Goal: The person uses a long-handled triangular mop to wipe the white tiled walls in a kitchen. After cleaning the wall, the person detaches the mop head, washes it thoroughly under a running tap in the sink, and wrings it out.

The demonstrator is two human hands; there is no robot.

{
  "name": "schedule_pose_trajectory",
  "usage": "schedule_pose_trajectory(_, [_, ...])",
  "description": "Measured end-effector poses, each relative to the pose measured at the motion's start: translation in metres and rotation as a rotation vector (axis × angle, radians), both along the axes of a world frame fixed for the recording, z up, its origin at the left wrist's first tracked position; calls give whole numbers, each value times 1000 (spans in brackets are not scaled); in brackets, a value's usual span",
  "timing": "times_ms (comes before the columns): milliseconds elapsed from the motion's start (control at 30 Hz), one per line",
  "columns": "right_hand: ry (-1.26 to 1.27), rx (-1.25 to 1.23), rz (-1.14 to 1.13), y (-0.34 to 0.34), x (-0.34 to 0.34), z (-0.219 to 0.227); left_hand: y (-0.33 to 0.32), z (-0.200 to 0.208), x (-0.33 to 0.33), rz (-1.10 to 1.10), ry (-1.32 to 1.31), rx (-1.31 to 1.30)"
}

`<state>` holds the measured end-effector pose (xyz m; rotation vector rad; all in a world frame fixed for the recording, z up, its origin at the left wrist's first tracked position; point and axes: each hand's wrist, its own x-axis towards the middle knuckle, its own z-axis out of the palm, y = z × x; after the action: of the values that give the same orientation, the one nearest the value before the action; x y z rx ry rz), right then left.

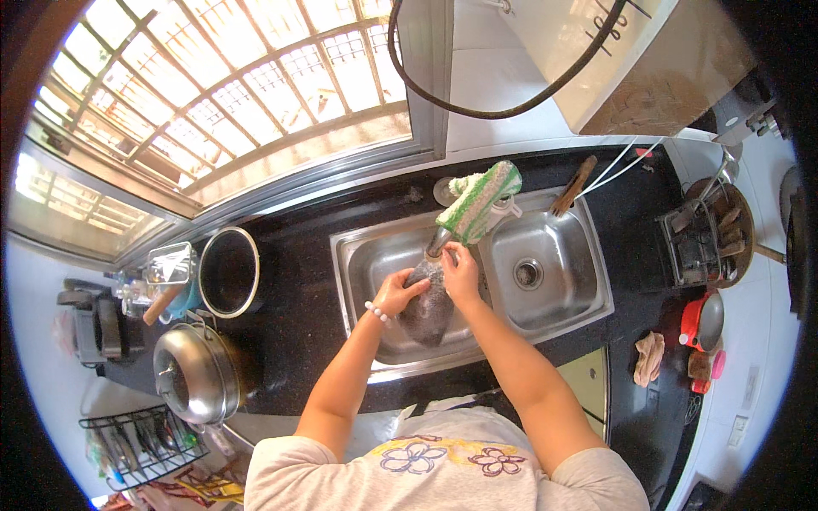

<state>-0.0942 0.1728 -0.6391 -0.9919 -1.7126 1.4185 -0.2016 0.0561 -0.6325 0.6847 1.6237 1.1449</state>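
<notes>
Over the left basin (358, 255) of a steel double sink, both my hands hold a dark grey, speckled, bag-like thing (426, 308); I cannot make out its exact kind. My left hand (397, 292), with a white bead bracelet at the wrist, grips its left side with the thumb across it. My right hand (460, 274) pinches its upper end, close under the tap spout (439, 242). The thing's lower part hangs down into the basin. A green and white striped cloth (479, 203) is draped over the tap.
The right basin (558, 281) has a round drain. Left on the black counter are a large round pot (228, 272) and a lidded steel pot (189, 375). A wooden-handled brush (574, 184) lies behind the sink. A utensil rack (690, 243) and a crumpled cloth (649, 358) are at right.
</notes>
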Motion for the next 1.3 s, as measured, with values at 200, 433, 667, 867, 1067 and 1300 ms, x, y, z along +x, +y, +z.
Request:
schedule_pose_trajectory(200, [-428, 282, 11, -20, 4, -4, 9, -39, 16, 342, 233, 98])
schedule_pose_trajectory(433, [-462, 533, 234, -53, 5, 13, 25, -76, 7, 454, 58, -95])
schedule_pose_trajectory(667, [-686, 329, 114, -20, -17, 16, 38, -79, 34, 406, 464, 196])
schedule_pose_trajectory(867, [-695, 349, 244, -50, -8, 9, 21, -118, 28, 305, 717, 322])
schedule_pose_trajectory(1067, [-820, 238, 149, -44, 0, -4, 15, -78, 32, 411, 106, 70])
schedule_pose_trajectory(1300, [-788, 334, 109, -21, -2, -1, 33, -96, 33, 265, 293, 216])
